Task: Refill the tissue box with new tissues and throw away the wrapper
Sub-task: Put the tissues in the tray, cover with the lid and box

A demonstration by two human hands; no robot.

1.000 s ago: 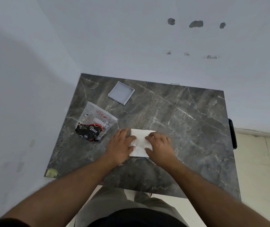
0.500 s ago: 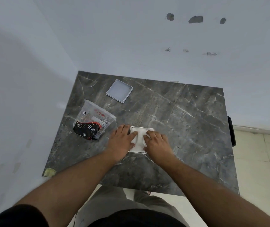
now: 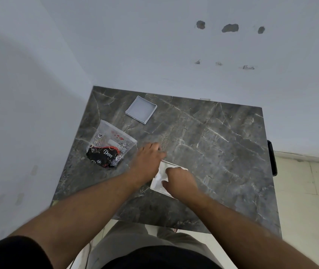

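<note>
My right hand (image 3: 181,182) rests on the white tissue box (image 3: 159,181) at the near middle of the dark marble table (image 3: 222,152), fingers curled onto its top; my left hand (image 3: 148,158) hovers just beside it, fingers loose, holding nothing; the crumpled wrapper (image 3: 109,147) lies left; a square lid (image 3: 141,109) sits farther back.

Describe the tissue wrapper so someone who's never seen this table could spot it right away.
Find the dark marble table in the room's corner. Near its left edge lies the wrapper, left of the left hand. Unlike the plain square lid behind it, it is crinkled clear plastic with black-and-red "Dove" print.
</note>
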